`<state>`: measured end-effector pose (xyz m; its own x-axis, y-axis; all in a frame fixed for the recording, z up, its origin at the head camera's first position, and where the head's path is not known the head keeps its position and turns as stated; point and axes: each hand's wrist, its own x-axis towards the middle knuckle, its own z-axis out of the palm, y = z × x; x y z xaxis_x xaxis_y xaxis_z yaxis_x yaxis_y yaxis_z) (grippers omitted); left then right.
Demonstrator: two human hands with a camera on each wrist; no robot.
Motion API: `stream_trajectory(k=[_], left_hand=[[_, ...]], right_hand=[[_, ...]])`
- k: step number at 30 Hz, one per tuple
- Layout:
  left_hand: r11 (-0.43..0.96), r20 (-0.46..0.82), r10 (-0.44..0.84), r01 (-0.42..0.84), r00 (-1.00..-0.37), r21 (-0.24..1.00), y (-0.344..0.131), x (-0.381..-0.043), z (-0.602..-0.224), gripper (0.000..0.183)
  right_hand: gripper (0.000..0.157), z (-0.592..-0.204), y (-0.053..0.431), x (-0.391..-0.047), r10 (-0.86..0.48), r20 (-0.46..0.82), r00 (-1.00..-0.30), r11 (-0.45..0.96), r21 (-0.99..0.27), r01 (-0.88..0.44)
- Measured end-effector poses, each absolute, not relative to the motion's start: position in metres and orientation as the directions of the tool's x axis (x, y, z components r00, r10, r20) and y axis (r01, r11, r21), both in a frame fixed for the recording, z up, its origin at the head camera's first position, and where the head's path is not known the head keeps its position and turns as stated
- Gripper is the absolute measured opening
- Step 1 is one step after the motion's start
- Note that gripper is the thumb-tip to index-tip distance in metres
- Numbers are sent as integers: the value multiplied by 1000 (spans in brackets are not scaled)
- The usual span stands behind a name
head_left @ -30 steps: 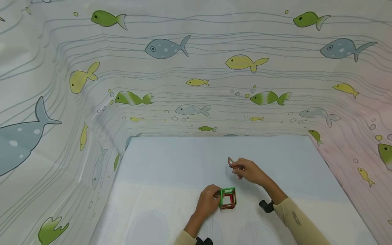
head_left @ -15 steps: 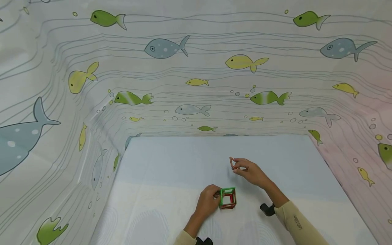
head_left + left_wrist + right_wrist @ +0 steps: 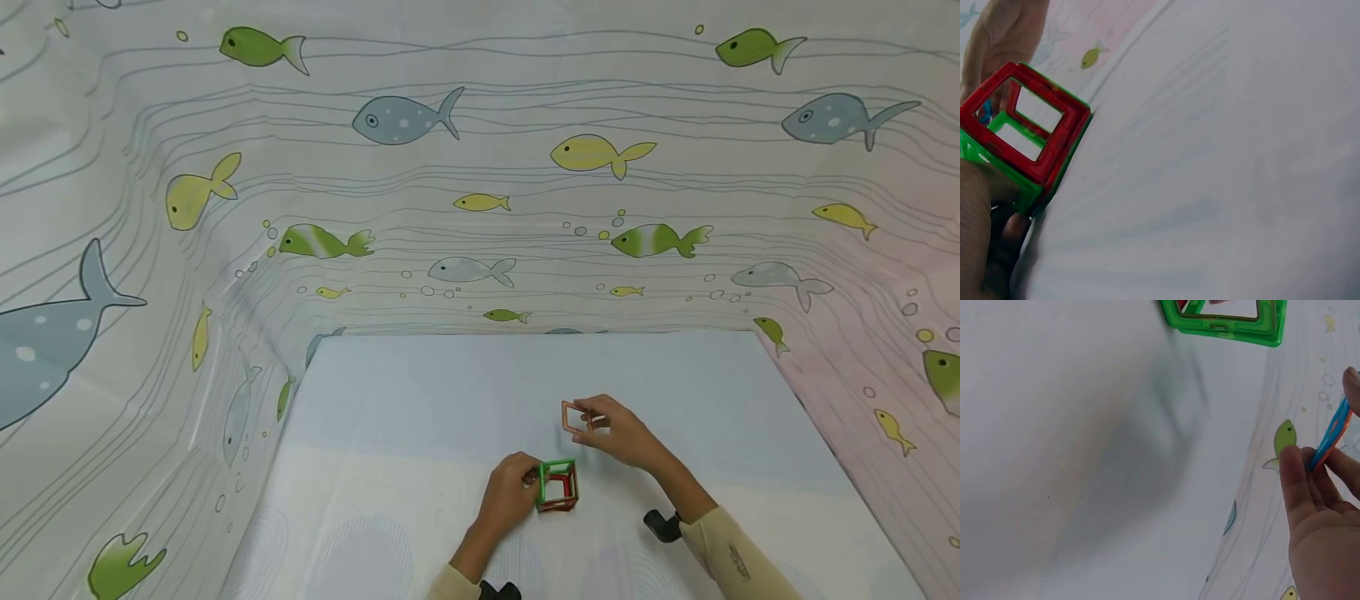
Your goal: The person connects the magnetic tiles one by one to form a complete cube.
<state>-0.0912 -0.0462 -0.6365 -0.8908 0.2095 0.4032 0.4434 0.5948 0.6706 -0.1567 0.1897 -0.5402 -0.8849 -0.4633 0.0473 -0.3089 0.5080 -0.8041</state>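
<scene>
A box-like cube of magnetic tiles (image 3: 558, 462), open square frames in green and red, rests on the white table. My left hand (image 3: 508, 496) grips its left side, thumb and fingers at the green edge; the left wrist view shows a red tile (image 3: 1063, 134) on the near face. Further back and to the right, my right hand (image 3: 621, 429) pinches a square frame tile (image 3: 565, 417) above the table. It looks orange in the head view, while the right wrist view shows blue and orange edges (image 3: 1332, 434) lying together between fingers and thumb.
White cloth covers the table (image 3: 390, 392). A fish-printed curtain (image 3: 480, 237) rises behind it and along both sides. Black cameras sit at the wrists, one (image 3: 663, 526) by the right sleeve and another (image 3: 500, 591) by the left.
My right hand has come slightly toward me and turned the tile, so its square opening now faces the head camera. The left hand and the cube have stayed in place.
</scene>
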Motion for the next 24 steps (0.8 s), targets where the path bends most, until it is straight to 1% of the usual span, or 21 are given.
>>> stream_trajectory(k=[5,10,12,17,24], left_hand=[[597,398,205,437,-894,673,-46,-91,-637,8],[592,399,204,437,-894,677,-45,-91,-638,8],[591,398,204,437,-894,678,-45,-91,-638,8],[603,399,203,435,-894,668,-46,-91,-638,10],[613,397,208,435,-894,659,-47,-91,-638,12]], right_hand=[[56,-540,188,-148,-535,100,-839,509,-754,-415],[54,-540,186,-137,-566,169,-807,511,-696,-505],[55,-539,184,-132,-579,179,-796,517,-675,-527],[55,-538,178,-120,-605,151,-782,517,-672,-530],[57,-538,171,-108,-608,69,-791,544,-689,-478]])
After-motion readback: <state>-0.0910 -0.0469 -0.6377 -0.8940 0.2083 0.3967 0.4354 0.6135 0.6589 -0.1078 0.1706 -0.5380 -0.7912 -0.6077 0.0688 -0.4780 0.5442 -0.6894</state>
